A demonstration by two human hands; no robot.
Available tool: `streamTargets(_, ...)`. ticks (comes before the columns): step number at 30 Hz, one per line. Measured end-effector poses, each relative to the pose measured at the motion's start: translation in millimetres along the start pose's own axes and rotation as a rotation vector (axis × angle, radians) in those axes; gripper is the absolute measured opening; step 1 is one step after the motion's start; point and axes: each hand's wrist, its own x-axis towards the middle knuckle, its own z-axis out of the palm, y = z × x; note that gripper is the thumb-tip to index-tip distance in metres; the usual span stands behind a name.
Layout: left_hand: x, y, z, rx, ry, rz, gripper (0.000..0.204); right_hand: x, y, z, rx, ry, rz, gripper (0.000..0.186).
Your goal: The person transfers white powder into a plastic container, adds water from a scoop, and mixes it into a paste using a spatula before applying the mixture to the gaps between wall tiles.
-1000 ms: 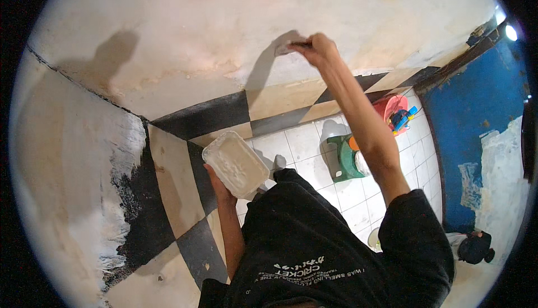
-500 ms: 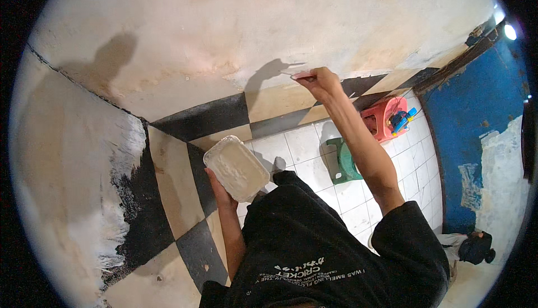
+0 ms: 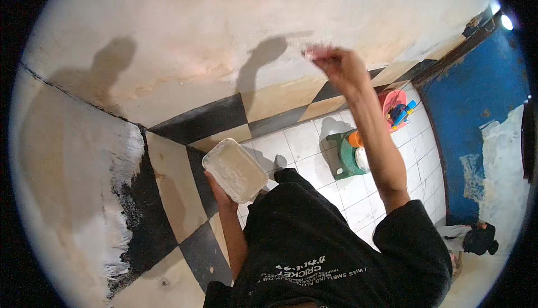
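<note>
My left hand (image 3: 219,189) grips the side of a shallow rectangular tub (image 3: 235,170), which holds an off-white paste and is tilted a little. My right hand (image 3: 348,72) is raised beside the pale wall (image 3: 196,16), fingers closed and smeared by motion. A thin flat tool, which looks like a putty knife (image 3: 311,53), sticks out leftward from its fingers; blur hides its exact shape. The shadow of this hand and tool falls on the wall to the left. Whether the blade touches the wall I cannot tell.
Black and cream checkered squares (image 3: 196,118) line the lower walls. On the white tiled floor (image 3: 302,140) stand a green stool (image 3: 339,159) with orange and white items, and a pink-red stool (image 3: 395,98) bearing a blue object. Another person (image 3: 476,238) is by the blue wall (image 3: 471,100).
My right hand has moved up and to the right with the tool, and its shadow has shifted up. The tub in my left hand has hardly moved.
</note>
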Motion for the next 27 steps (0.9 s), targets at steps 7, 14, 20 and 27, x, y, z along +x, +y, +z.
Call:
streamTargets(7, 4.2, 7.2, 9.1, 0.049, 0.034, 0.0, 0.082, 94.7, 90.9, -58.9, 0.156, 0.168, 0.156, 0.018)
streamTargets(14, -2.7, 13.3, 12.7, 0.04, 0.062, 0.003, 0.081, 117.4, 41.1, -17.8, -0.191, -0.013, 0.084, 0.02)
streamTargets(20, -1.4, 2.9, 8.1, -0.009, 0.014, -0.021, 0.081, 10.8, 25.3, -16.9, 0.023, 0.029, 0.033, 0.021)
streamTargets(27, -1.0, 1.9, 17.3, 0.058, -0.001, 0.004, 0.08, 89.0, 113.1, -23.6, 0.06, 0.161, 0.14, 0.021)
